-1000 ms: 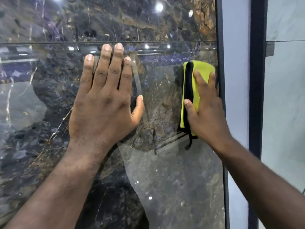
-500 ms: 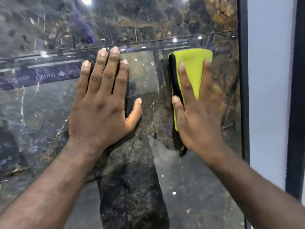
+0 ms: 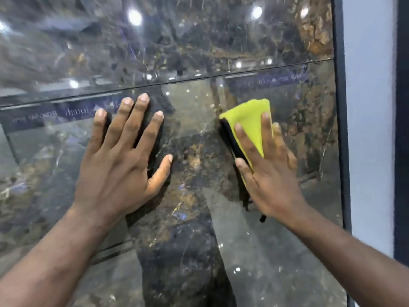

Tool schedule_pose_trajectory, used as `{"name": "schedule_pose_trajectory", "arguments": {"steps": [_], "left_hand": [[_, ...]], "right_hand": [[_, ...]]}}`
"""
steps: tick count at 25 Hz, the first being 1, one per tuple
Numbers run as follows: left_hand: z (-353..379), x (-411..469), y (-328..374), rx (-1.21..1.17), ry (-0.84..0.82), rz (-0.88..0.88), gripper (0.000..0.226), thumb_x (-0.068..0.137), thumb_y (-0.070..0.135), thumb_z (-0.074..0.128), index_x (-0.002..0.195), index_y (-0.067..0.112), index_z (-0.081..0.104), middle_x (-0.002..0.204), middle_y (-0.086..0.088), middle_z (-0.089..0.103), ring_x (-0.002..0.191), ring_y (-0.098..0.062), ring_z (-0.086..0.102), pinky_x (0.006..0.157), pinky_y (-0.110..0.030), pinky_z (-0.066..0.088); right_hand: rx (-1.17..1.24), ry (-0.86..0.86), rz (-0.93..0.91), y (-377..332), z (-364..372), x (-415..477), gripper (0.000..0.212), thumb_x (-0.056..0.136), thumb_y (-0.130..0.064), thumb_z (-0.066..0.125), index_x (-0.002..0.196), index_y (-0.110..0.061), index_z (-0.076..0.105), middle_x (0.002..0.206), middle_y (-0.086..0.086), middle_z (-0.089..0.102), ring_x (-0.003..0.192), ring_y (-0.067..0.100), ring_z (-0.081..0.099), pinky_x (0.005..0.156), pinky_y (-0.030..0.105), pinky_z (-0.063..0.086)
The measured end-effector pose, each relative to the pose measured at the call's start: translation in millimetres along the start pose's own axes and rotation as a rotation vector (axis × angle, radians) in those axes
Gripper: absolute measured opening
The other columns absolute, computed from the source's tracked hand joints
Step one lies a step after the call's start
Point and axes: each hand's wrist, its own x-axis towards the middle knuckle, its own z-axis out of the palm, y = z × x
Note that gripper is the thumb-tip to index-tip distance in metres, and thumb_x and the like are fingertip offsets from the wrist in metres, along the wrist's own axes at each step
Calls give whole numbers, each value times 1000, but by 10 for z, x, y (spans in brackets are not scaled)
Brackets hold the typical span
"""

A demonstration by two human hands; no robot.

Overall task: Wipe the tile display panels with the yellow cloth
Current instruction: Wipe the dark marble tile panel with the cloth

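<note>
A glossy dark marble tile panel [image 3: 199, 251] with brown and blue veins fills the view, with a thin horizontal joint across its upper part. My left hand [image 3: 119, 160] lies flat on the panel, fingers spread and straight. The yellow cloth [image 3: 250, 122], folded and edged in black, is pressed against the panel by my right hand [image 3: 267, 173], whose straight fingers lie over it. The cloth's lower part is hidden under that palm.
A dark vertical frame strip [image 3: 342, 129] bounds the panel on the right. Beyond it stands a pale white panel [image 3: 369, 129], then another dark strip [image 3: 401, 129] at the picture's edge. Ceiling lights reflect in the glossy tile.
My right hand has slid the cloth leftward, away from the right frame strip, and tilted it. My left hand stays flat on the panel, fingers now spread wider.
</note>
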Motion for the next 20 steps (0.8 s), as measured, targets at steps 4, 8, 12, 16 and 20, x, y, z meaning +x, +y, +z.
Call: {"name": "schedule_pose_trajectory", "arguments": {"steps": [4,8,12,16,20], "left_hand": [[-93,-308,-370,-16,-15,-3,77,107,56,45,168,10,37,180,-15,19,165,-36,22,133,-62,15],[-79,-528,-548,-43,-30,-31,76,107,56,43,170,13,34,180,-14,15,166,-36,18,132,-64,16],[-19,-674,-669,-28,-22,20,76,110,55,38,173,13,25,181,-16,10,168,-34,11,134,-61,11],[-4,-695,-643,-27,-39,24,77,111,55,31,174,12,17,181,-17,4,168,-34,4,135,-61,5],[-2,-702,-640,-38,-51,24,77,112,55,27,174,11,13,181,-18,0,168,-35,0,134,-62,4]], "right_hand": [[134,79,252,-208,-54,398,67,109,-52,31,170,-39,4,175,12,-23,163,43,-6,129,64,14],[23,27,2,-809,237,6,65,111,-47,33,170,-39,6,174,5,-29,164,38,-9,129,63,15],[55,35,86,-785,171,13,66,111,-45,35,170,-36,7,175,10,-24,164,32,-12,131,58,9],[118,94,178,-1172,220,65,65,113,-38,38,170,-34,9,175,12,-24,164,29,-14,133,47,-2],[116,-5,112,-1158,317,-392,66,112,-43,38,169,-40,5,174,1,-30,163,27,-17,132,48,3]]}}
